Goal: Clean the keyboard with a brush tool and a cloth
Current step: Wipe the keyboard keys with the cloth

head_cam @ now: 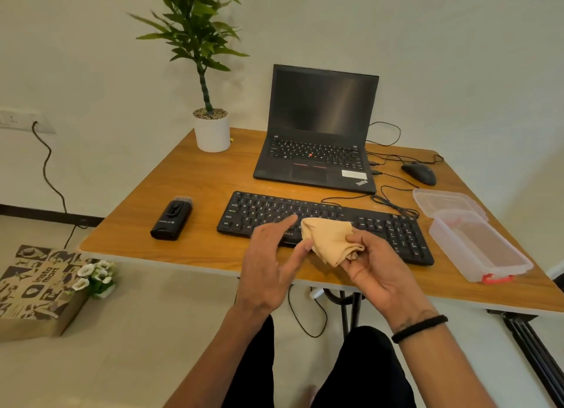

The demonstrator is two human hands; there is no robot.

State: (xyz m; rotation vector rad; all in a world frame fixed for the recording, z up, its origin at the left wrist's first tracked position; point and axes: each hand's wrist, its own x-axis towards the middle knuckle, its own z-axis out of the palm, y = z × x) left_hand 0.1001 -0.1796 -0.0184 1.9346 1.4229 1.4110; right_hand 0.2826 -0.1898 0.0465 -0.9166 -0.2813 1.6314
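Note:
A black wired keyboard [381, 227] lies across the front of the wooden table [189, 178]. Just above its near edge, my right hand [375, 267] holds a folded beige cloth [328, 238] between thumb and fingers. My left hand [271, 261] is beside it with fingers spread, its fingertips touching the cloth's left edge. A black brush tool [171, 221], bristles at its far end, lies on the table to the left of the keyboard, apart from both hands.
An open black laptop [317, 136] stands behind the keyboard, a black mouse [419, 173] and cables to its right. A clear plastic box [479, 249] and its lid [442, 201] sit at the right. A potted plant [211, 130] stands back left. A cardboard box with flowers [39, 288] is on the floor.

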